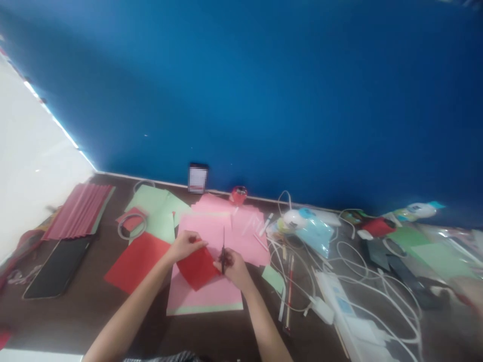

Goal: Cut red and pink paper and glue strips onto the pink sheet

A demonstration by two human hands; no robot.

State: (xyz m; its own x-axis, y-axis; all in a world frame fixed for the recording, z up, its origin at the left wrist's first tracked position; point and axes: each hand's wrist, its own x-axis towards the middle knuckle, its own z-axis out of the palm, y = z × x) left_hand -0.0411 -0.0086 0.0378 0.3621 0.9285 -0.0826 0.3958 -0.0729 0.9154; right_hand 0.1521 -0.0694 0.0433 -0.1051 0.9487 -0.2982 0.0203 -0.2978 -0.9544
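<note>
My left hand (186, 245) pinches the upper edge of a small red paper piece (196, 269) and holds it over pink sheets (211, 231) on the brown table. My right hand (234, 266) grips a pair of scissors (223, 251) with the blades pointing up and away, right at the red piece's right edge. Both forearms reach in from the bottom of the head view.
A larger red sheet (136, 261) and green sheets (156, 208) lie left of the pink ones. A black phone (58, 269) and pleated red paper (81, 210) sit far left. White cables (362, 281), a power strip (349, 311) and plastic bags (311, 229) crowd the right. A blue wall (264, 100) backs the table.
</note>
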